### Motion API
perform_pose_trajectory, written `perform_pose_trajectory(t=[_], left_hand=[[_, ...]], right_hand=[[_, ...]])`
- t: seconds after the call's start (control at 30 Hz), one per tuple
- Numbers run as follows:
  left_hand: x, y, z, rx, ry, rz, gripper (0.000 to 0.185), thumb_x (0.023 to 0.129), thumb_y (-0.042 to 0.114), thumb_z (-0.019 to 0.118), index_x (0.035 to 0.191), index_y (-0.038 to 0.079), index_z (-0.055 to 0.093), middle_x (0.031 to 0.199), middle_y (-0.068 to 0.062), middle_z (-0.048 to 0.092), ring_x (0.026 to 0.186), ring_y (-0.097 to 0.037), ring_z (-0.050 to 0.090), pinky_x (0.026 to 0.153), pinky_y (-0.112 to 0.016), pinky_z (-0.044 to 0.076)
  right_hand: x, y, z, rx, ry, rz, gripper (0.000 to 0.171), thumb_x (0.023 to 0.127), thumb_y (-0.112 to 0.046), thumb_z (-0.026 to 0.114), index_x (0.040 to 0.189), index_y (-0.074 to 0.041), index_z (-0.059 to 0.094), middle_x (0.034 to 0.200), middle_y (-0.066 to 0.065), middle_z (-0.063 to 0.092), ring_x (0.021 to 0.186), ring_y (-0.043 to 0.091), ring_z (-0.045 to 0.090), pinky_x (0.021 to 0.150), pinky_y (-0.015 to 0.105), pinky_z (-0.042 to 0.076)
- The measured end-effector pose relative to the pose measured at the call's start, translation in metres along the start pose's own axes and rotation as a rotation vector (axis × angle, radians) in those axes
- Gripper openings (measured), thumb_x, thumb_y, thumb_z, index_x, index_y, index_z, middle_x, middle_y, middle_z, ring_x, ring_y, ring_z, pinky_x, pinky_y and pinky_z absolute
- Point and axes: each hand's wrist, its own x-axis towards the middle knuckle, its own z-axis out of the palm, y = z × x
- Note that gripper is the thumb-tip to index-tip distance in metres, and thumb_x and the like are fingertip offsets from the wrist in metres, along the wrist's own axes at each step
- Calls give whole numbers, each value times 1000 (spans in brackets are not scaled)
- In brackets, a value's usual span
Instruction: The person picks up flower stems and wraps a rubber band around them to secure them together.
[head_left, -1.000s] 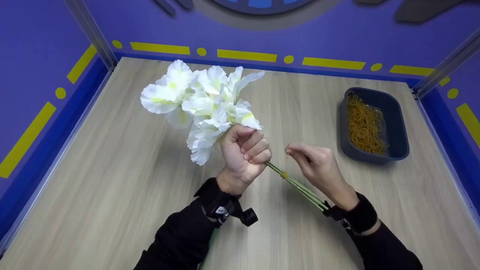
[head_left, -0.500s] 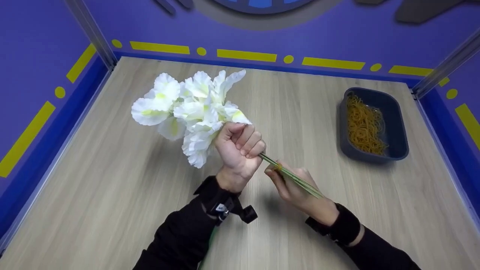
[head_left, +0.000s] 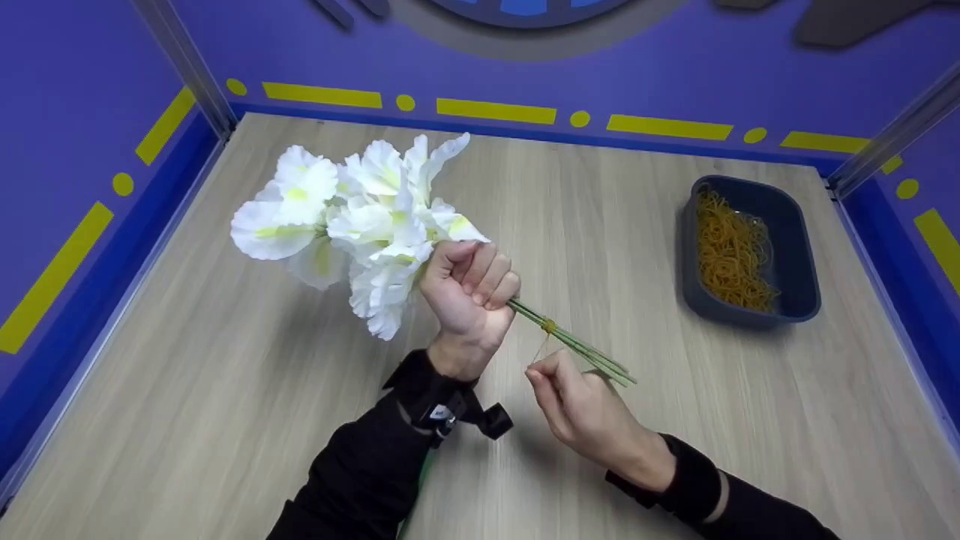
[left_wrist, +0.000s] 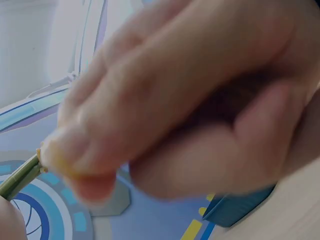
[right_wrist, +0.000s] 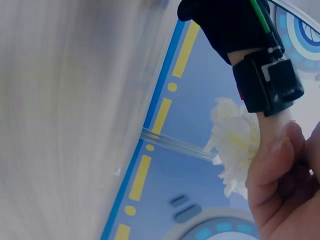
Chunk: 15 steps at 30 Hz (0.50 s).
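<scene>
A bunch of white artificial-looking flowers (head_left: pixel 379 225) with yellow throats tilts to the upper left in the head view. My left hand (head_left: pixel 472 304) grips it just below the blooms, fingers curled round the green stems (head_left: pixel 589 351). Below that fist, a yellow rubber band (head_left: pixel 549 326) is wound round the stems. My right hand (head_left: pixel 592 416), beneath the stems, pinches a thin strand drawn down from the band between thumb and forefinger. In the left wrist view, yellow elastic shows against blurred fingertips beside the stem (left_wrist: pixel 21 176). White petals (right_wrist: pixel 232 145) appear behind the hands in the right wrist view.
On the right of the wooden table (head_left: pixel 187 390) stands a dark grey bin (head_left: pixel 795 255) with a heap of yellow rubber bands (head_left: pixel 731 255). Blue panels with yellow marks (head_left: pixel 495 111) enclose the back and sides.
My right hand has moved left and down past the stems, and now draws out a strand of the band. The left hand and flowers have shifted slightly left.
</scene>
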Motion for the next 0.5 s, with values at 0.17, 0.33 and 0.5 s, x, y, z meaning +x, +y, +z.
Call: perform_pose_trajectory(t=[0.17,0.33,0.5], left_hand=[[2,4,1,37,9,45,47,80,14,58,56,17,18,48,8,17,39,-5,14,36,-16,13],[2,5,1,97,-5,91,47,80,14,58,56,17,17,49,8,15,40,-4,14,37,-16,12],[-1,5,2,120,-59,102,50,80,15,60,56,17,16,49,7,14,40,-4,13,38,-16,10]], right_hand=[[0,-5,-5,-14,20,-20,21,108,-19,45,99,-3,56,69,-7,51,54,-5,39,44,9,35],[0,-19,-15,121,-66,65,3,105,-5,52,103,-5,55,64,-8,49,53,-7,41,43,7,35],[1,-31,-28,148,-97,112,9,102,1,54,104,-8,54,60,-11,48,48,-10,41,41,6,35]])
